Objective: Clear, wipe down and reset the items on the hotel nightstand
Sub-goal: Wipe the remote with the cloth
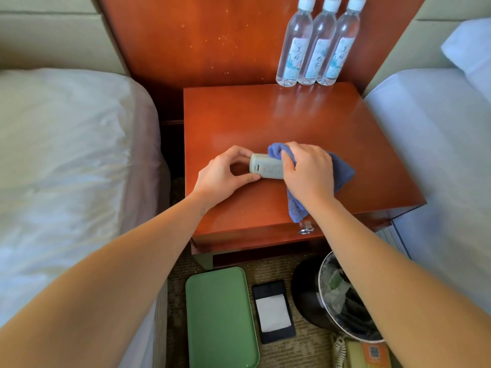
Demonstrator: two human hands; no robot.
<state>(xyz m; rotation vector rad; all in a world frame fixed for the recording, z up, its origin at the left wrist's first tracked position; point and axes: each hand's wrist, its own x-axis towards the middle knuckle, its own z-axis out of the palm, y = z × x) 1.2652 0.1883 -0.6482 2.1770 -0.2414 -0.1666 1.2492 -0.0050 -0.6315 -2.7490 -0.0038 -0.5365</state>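
Observation:
Over the red-brown wooden nightstand point(265, 115) my left hand point(225, 173) pinches one end of a pale grey remote control point(263, 166) between thumb and fingers. My right hand point(308, 173) grips a blue cloth point(342, 171) and presses it around the remote's other end, which is hidden. A tail of the cloth hangs down to the front of the nightstand top. Three clear water bottles point(316, 41) with white caps stand in a row at the back right corner.
On the carpet in front lie a green tray point(220, 317), a black notepad holder with white paper point(273, 312), a black waste bin point(342, 298) holding rubbish, and a phone point(361, 354) at the bottom edge. White beds flank the nightstand, left point(66, 155) and right point(438, 155).

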